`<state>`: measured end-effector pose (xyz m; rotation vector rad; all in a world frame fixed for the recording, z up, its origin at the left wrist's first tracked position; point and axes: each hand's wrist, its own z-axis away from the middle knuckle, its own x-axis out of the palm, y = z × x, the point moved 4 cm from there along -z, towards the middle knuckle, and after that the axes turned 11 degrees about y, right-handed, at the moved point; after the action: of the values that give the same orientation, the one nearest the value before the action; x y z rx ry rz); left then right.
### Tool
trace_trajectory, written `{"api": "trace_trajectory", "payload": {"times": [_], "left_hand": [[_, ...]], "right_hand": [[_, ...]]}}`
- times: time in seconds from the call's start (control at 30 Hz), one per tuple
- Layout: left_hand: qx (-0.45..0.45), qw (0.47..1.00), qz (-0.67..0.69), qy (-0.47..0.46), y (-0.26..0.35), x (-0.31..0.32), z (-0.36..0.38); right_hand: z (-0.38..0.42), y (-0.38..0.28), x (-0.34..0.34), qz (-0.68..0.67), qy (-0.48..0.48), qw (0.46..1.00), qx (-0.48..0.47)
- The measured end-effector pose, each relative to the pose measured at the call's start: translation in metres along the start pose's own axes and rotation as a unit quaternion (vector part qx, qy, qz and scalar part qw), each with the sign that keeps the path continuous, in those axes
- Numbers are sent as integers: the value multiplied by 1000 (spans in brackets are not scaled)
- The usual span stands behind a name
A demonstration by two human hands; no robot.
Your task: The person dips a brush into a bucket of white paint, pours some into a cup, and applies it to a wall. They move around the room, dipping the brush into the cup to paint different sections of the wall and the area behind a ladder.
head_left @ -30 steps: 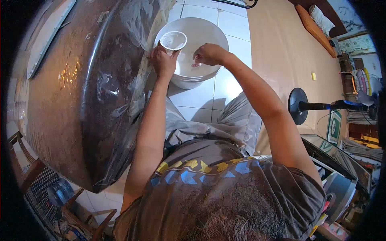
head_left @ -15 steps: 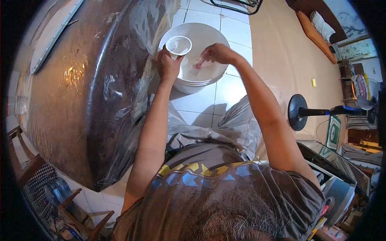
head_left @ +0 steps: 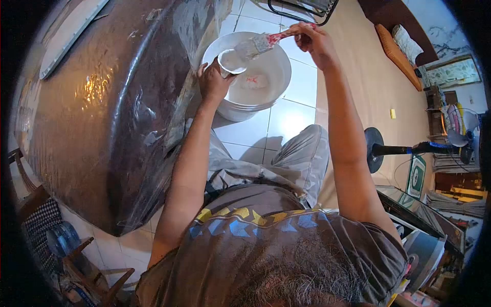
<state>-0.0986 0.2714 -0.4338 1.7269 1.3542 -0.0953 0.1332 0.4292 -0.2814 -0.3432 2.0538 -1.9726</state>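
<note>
Left hand [head_left: 213,82] gripping cup [head_left: 231,60] over bucket [head_left: 266,82] to catch drips, right hand [head_left: 313,40] clasping brush [head_left: 261,44], bristles dipped in.

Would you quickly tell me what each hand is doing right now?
Left hand: closed around a small white cup over the white bucket.
Right hand: closed on a paintbrush, bristles at the cup.

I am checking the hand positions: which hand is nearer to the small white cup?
Left. The left hand grips the small white cup over the bucket. The right hand is farther off, holding the paintbrush whose bristles reach the cup.
</note>
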Motion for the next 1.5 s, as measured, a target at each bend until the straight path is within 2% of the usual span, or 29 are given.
{"api": "trace_trajectory", "payload": {"times": [0.17, 0.37, 0.5, 0.57, 0.6, 0.8, 0.87, 0.93, 1.1, 1.23, 1.3, 1.5], "left_hand": [[20, 1000, 15, 11, -5, 7, 1], [32, 999, 4, 23, 5, -2, 1], [11, 1000, -2, 2, 3, 0, 1], [24, 1000, -2, 19, 3, 0, 2], [24, 1000, -2, 20, 3, 0, 1], [27, 999, -20, 25, 1, 1, 1], [3, 1000, -12, -5, 2, 0, 0], [10, 1000, -10, 12, 4, -3, 0], [11, 1000, -11, 15, 6, -5, -1], [6, 1000, -12, 2, 4, -2, 0], [17, 1000, -7, 12, 3, -1, 1], [14, 1000, -12, 14, 0, 1, 1]], "right_hand": [[-10, 19, 26, 29, -33, 999, 19], [-17, 19, 5, 68, 24, 996, 50], [-16, 1, -18, 64, 55, 996, 14], [-14, -13, -23, 31, 22, 999, -39], [-11, -22, -22, 17, -16, 999, -36], [10, -31, -8, -72, -40, 997, 3], [9, -24, -7, -103, -48, 994, 3], [7, -14, -6, -144, -45, 988, -11], [9, 1, 0, -121, -2, 991, -50], [16, 8, 9, -121, -26, 992, -20], [19, 13, 17, -102, -80, 991, -12], [26, 28, 13, -26, -104, 994, -1]]}}
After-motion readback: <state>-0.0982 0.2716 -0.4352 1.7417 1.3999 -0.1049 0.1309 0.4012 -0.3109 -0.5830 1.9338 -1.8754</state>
